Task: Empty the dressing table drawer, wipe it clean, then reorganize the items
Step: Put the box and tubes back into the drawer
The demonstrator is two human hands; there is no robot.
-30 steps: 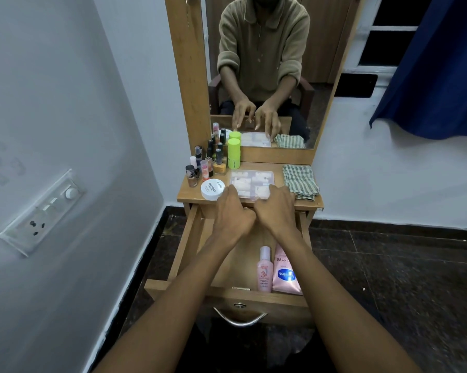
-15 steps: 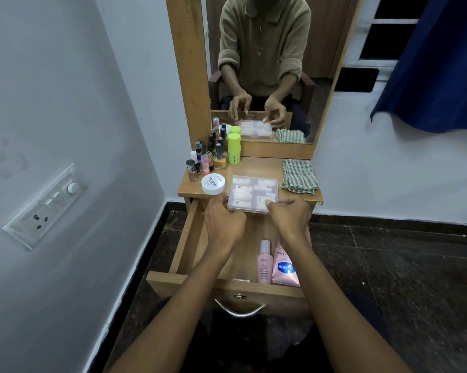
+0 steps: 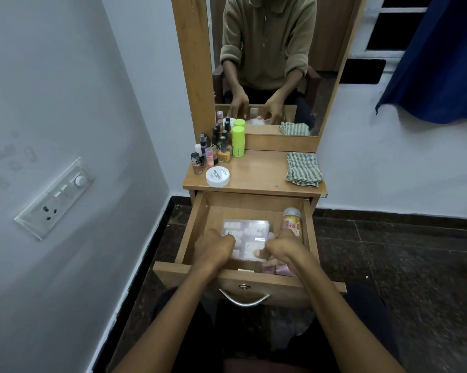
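While the wooden dressing table top (image 3: 256,170) stands at 12 o'clock against the white wall (image 3: 388,162), the open wooden drawer (image 3: 192,232) holds a clear compartmented plastic box (image 3: 250,232), long axis running 12-to-6; left hand (image 3: 213,244) and right hand (image 3: 285,247) clamp its near corners.

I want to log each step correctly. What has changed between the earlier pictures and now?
Both hands, left and right, carried the clear compartment box from the tabletop toward the person and down into the open drawer, where they still hold it. The nail polish bottles, white jar, green container and checked cloth stayed in place.
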